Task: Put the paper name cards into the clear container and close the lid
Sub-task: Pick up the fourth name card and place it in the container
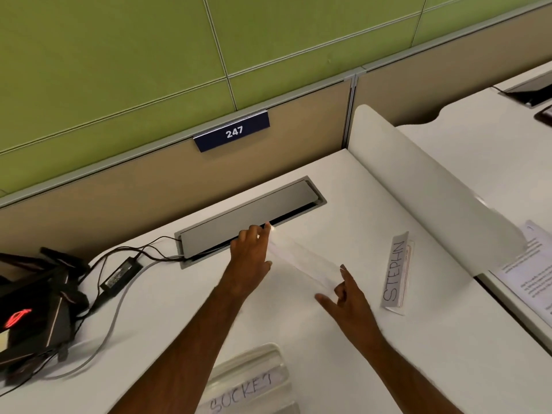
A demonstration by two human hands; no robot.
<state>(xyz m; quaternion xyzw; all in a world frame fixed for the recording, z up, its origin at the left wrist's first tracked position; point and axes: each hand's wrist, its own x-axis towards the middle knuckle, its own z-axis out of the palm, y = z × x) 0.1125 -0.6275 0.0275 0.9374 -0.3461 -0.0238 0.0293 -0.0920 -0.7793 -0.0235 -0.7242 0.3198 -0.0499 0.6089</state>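
The fingers of the left hand [249, 258] reach out almost straight, their tips at the far end of a long white folded paper name card [298, 259] lying on the white desk [343, 369]; they look to touch or press its end rather than curl round it. The right hand [348, 297] sits at the card's near end with forefinger raised, thumb stretched left and middle fingers bent; whether these pinch the paper edge cannot be told through the blur.

The card's long axis runs from the left fingertips diagonally down to the right fingers, so each hand has one end; neither is plainly nearer. It is pale, blurred, and shows no legible writing.

Just right of the right fingers stands a second white tent-folded card lettered STEPHN [396, 273], upright, apart from the hand.

Nearer the person than both hands, between the forearms, sits the clear plastic container [254, 358], with a slip lettered SOCKET [243, 391] showing at it; whether inside or under cannot be told. The held card probably has to swing back toward it.
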